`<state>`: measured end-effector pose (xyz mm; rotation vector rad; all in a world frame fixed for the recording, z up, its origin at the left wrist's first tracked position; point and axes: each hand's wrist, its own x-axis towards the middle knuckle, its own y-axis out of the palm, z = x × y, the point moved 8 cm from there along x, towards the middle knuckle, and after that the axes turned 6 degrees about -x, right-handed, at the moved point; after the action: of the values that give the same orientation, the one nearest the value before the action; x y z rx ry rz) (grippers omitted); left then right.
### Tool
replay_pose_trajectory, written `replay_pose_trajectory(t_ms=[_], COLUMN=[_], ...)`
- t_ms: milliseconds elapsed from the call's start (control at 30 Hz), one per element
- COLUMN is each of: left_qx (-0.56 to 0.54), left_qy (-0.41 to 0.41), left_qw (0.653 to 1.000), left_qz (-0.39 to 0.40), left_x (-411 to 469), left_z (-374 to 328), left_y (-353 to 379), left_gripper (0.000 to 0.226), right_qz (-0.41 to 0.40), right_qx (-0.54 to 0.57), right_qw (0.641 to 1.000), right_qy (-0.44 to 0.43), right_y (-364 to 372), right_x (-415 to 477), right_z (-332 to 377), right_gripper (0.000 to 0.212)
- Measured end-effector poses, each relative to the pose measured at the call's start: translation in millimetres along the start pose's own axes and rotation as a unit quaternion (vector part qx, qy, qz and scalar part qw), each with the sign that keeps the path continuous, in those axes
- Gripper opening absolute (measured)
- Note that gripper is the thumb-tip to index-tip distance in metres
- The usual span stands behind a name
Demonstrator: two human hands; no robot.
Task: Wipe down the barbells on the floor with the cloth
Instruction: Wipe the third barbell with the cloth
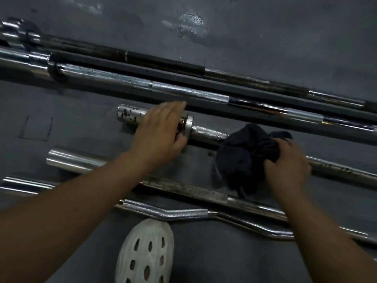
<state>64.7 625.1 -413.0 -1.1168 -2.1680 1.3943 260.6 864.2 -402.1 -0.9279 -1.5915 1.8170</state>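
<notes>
Several barbells lie side by side on the dark floor, running from upper left to lower right. The middle one is a short bar (208, 132) with a rust-spotted chrome sleeve (130, 115) at its left end. My left hand (161, 131) lies over that sleeve next to the collar, its thumb curled under the bar. My right hand (287, 162) grips a bunched dark cloth (242, 156) that covers this bar's shaft to the right of the knurled part. The stretch of shaft under the cloth is hidden.
Long chrome and black bars (189, 92) lie beyond the short one. Nearer me are a chrome sleeve (71, 160), a rusty knurled bar (189, 190) and a curl bar (183, 213). A white perforated shoe (146, 254) stands at the bottom edge. A wet patch (189, 23) shines on the floor at the top.
</notes>
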Motion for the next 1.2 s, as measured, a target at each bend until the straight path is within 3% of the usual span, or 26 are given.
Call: replay_pose_trajectory(t_ms=[67,200,300,367,467,533,600,667,733,800,867,933,1000,1100,1133,1200], left_qx=[0.036,0.046,-0.002,-0.012,-0.030,-0.005,0.035,0.046,0.038,0.024,0.017,0.025,0.044,0.047,0.045,0.034], left_qy=[0.018,0.011,0.014,0.029,0.011,0.008,0.017,0.013,0.031,0.056,0.058,0.032,0.017,0.035,0.049,0.066], left_qw=[0.999,0.999,1.000,0.999,0.999,1.000,0.998,0.997,0.997,0.996,0.998,0.999,0.996,0.993,0.993,0.993], left_qz=[0.023,0.025,0.019,0.025,-0.016,0.004,0.045,0.060,0.066,0.058,0.033,0.028,0.070,0.102,0.100,0.096], left_x=[-17,-22,-38,-57,-58,-47,-39,-40,-55,-74,-75,-56,-46,-61,-70,-83], left_z=[-13,-14,-17,-19,-17,-25,-32,-29,-29,-32,-33,-26,-25,-27,-28,-29], left_y=[20,35,27,22,7,14,30,35,30,22,14,18,31,34,30,27], left_gripper=[0.085,0.092,0.090,0.091,0.079,0.080,0.087,0.088,0.084,0.079,0.071,0.072,0.083,0.087,0.088,0.090], right_qz=[-0.015,0.039,0.091,0.097,0.059,0.018,0.014,0.061,0.101,0.121,0.114,0.071,0.053,0.110,0.132,0.138], right_qx=[0.046,0.094,0.042,0.003,0.004,0.050,0.098,0.112,0.073,0.037,0.024,0.051,0.079,0.125,0.138,0.151], right_qw=[0.999,0.981,0.957,0.963,0.995,0.999,0.994,0.976,0.958,0.965,0.988,0.996,0.994,0.960,0.953,0.972], right_qy=[0.011,-0.166,-0.272,-0.252,-0.080,0.003,-0.045,-0.179,-0.258,-0.228,-0.106,-0.031,-0.052,-0.223,-0.235,-0.112], right_y=[3,22,13,5,-5,0,11,22,19,8,-4,-4,9,13,6,-8], right_x=[-7,-36,-38,-29,-14,-19,-35,-60,-67,-54,-37,-32,-50,-90,-84,-51], right_z=[40,156,143,87,5,16,77,138,141,91,28,19,70,143,135,67], right_gripper=[0.048,0.067,0.076,0.071,0.052,0.041,0.042,0.057,0.067,0.064,0.054,0.047,0.050,0.052,0.049,0.038])
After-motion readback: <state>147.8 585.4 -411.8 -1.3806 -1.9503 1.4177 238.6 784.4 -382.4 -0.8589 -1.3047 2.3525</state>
